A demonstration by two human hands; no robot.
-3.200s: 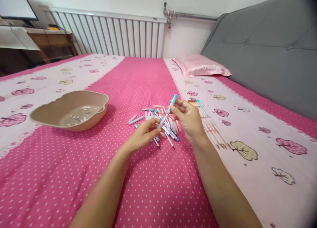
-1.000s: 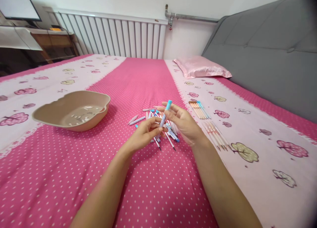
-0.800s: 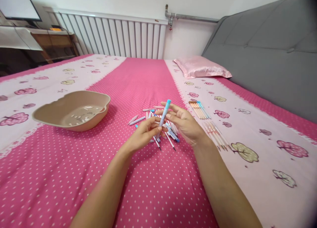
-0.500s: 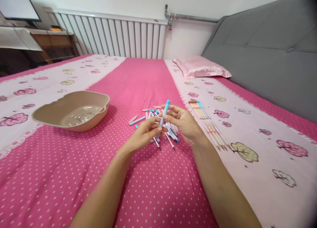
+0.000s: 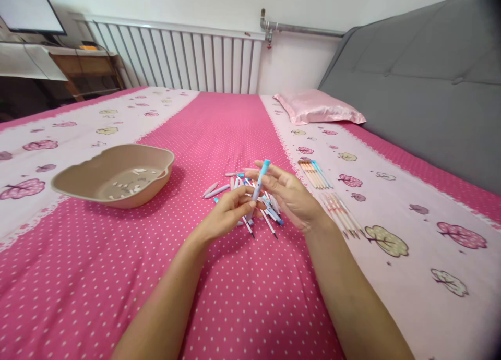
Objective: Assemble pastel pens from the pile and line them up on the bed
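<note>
A slim pen (image 5: 259, 181) with a light-blue top and pale lavender barrel stands tilted above the bed. My left hand (image 5: 229, 208) pinches its lower part. Around its upper part is my right hand (image 5: 291, 195), fingers loosely stretched out and the thumb close to the barrel; whether they touch it is hard to see. Beneath both hands lies a loose pile of pen parts (image 5: 272, 211), with pink, lavender and blue pieces and thin white refills (image 5: 268, 223) with dark tips. The hands partly cover this pile.
To the left, a beige basin (image 5: 113, 193) contains small white pieces. Rows of pens with brown, orange and blue ends (image 5: 315, 173) and paler pens (image 5: 341, 214) lie to the right. Farther back are a pink pillow (image 5: 319, 107), grey headboard (image 5: 415, 62) and white radiator (image 5: 176, 55).
My right hand's fingers have loosened and shifted slightly around the pen's upper part. My left hand keeps its pinch, and the pen has barely moved.
</note>
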